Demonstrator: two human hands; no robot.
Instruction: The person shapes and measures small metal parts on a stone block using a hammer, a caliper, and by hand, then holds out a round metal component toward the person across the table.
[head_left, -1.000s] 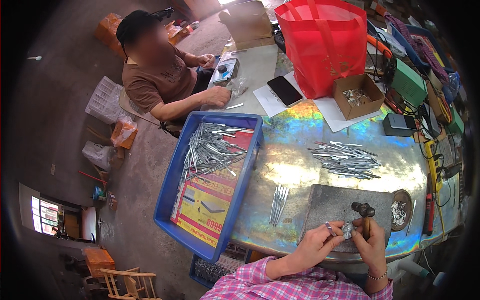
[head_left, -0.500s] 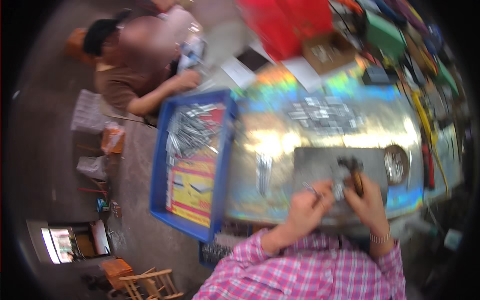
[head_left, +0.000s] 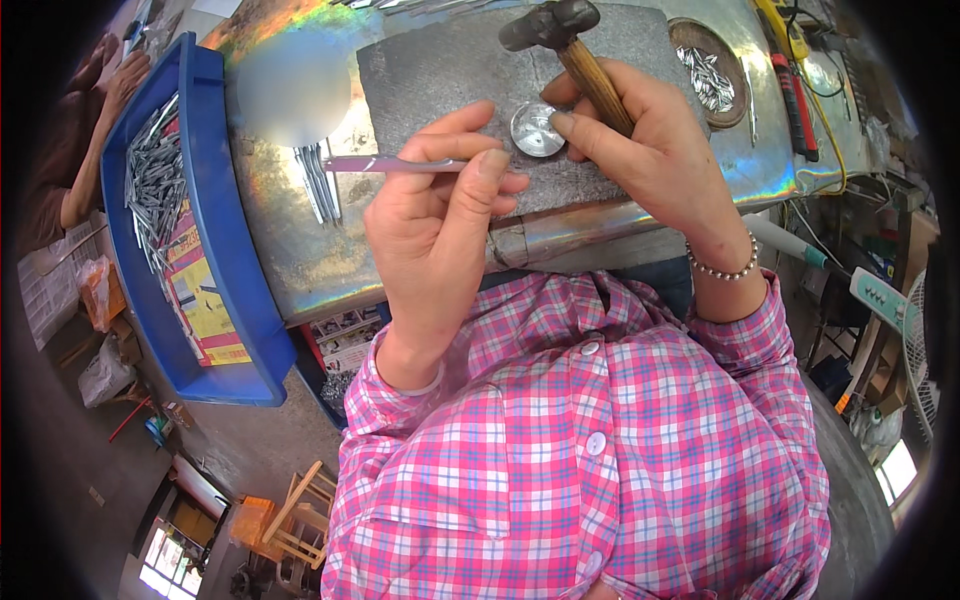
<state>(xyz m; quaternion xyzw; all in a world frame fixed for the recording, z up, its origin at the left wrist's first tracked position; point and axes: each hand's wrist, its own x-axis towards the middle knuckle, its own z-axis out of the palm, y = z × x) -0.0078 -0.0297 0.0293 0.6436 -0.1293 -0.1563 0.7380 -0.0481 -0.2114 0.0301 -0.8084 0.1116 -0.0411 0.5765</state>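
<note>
My left hand (head_left: 440,205) pinches a slim, pen-like metal piece (head_left: 385,164), mauve and silver, that points to the left. In my right hand (head_left: 650,145) a hammer (head_left: 552,26) is held by its wooden handle, its dark head up and away from me. The thumb and forefinger of that hand touch the rim of a small round shiny disc or dish (head_left: 537,130); what it holds, if anything, I cannot make out. Beneath both hands is a dark grey slab (head_left: 430,70). Left of it lie several slim silver metal pieces (head_left: 318,185).
A blue tray (head_left: 240,250) at the left holds many slim metal pieces (head_left: 155,185). A round bowl (head_left: 742,100) of small shiny parts stands beyond my right hand. Red-handled pliers (head_left: 795,108) and a yellow cable (head_left: 850,150) lie at the right. Another person's hand (head_left: 125,80) shows far left.
The view has tilted down and closer to my body. My left hand has turned, showing the slim piece level. The hammer stays in my right hand.
</note>
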